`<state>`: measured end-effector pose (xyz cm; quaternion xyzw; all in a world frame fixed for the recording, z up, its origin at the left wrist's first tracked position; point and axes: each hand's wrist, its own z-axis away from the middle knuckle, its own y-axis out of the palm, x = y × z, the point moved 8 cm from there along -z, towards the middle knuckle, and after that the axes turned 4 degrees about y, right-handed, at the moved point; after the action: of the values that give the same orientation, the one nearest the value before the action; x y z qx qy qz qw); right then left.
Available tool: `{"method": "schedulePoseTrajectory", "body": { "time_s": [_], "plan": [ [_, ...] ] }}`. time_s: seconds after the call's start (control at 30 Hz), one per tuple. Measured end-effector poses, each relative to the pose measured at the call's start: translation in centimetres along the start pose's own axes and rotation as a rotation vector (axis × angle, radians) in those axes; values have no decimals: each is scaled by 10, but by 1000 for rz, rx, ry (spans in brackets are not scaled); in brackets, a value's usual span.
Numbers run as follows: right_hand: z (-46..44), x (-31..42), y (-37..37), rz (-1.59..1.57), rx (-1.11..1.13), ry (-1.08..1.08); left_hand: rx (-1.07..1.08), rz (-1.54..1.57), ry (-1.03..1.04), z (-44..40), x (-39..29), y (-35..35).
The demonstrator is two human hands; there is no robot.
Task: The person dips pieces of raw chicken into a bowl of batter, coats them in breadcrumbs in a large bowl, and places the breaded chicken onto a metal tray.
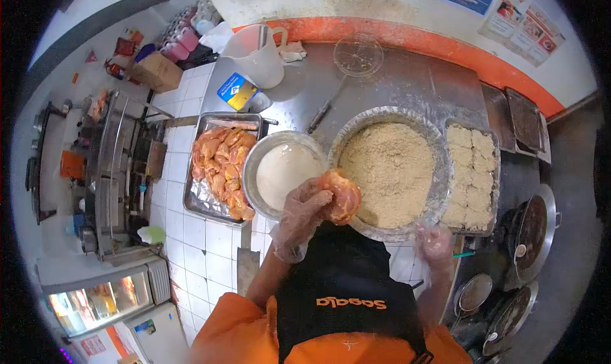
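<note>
My left hand [304,212], in a clear plastic glove, grips a piece of raw chicken [344,197] between thumb and fingers. The piece hangs over the gap between a metal bowl of white liquid [286,168] and a wide basin of pale breading flour [389,173]. At the basin's front right edge is my right hand [434,243], gloved too; its fingers are blurred, and I cannot tell whether they are closed. Left of the bowl, a metal tray [202,206] bears a heap of raw chicken pieces [221,163].
Right of the basin stands a tray of breaded pieces [472,176]. A wire strainer [359,56] lies behind, its handle toward the bowl. A white jug [258,58] and a blue-yellow box [240,91] stand back left. Round pans [534,230] line the right side.
</note>
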<state>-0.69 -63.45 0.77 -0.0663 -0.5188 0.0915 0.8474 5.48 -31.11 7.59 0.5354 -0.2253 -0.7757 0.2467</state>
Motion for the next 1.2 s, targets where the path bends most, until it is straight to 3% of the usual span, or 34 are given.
{"method": "schedulePoseTrajectory", "body": {
  "time_s": [0.1,0.17,0.2,0.3,0.4,0.5,0.6,0.7,0.77,0.9,0.93,1.0,1.07,1.1,1.2],
  "plan": [
    [-13,87,61,-237,105,-192,100,-65,-38,-6,9,19],
    [-26,119,98,-231,160,-200,117,-201,-68,-11,16,18],
    [-33,121,109,-115,196,-157,120,-271,-74,-13,13,19],
    [-30,141,129,-466,302,-58,22,-568,127,-16,-27,13],
    [-41,138,139,-339,229,-183,-18,-577,181,-17,-41,-2],
    [-47,141,156,-473,249,-245,-21,-674,238,-17,-54,-20],
    [-58,135,162,-324,181,-271,-54,-740,276,-12,-69,-31],
    [-60,127,156,-382,192,-98,-75,-892,233,-14,-83,-39],
    [-64,123,139,-211,137,-210,-32,-1002,137,-22,-86,-55],
    [-69,120,101,-94,40,-281,25,-1782,416,-34,-83,-67],
    [-73,116,90,-42,32,-265,18,-2038,172,-51,-57,-95],
    [-78,117,76,88,24,-264,110,-2117,173,-57,-9,-144],
    [-70,139,72,267,33,-324,144,-2158,68,-53,2,-144],
    [-65,148,73,372,41,-363,117,-2017,131,-50,-11,-133],
    [-58,129,118,830,431,-301,50,-1590,293,-44,-64,-126]
  ]
}}
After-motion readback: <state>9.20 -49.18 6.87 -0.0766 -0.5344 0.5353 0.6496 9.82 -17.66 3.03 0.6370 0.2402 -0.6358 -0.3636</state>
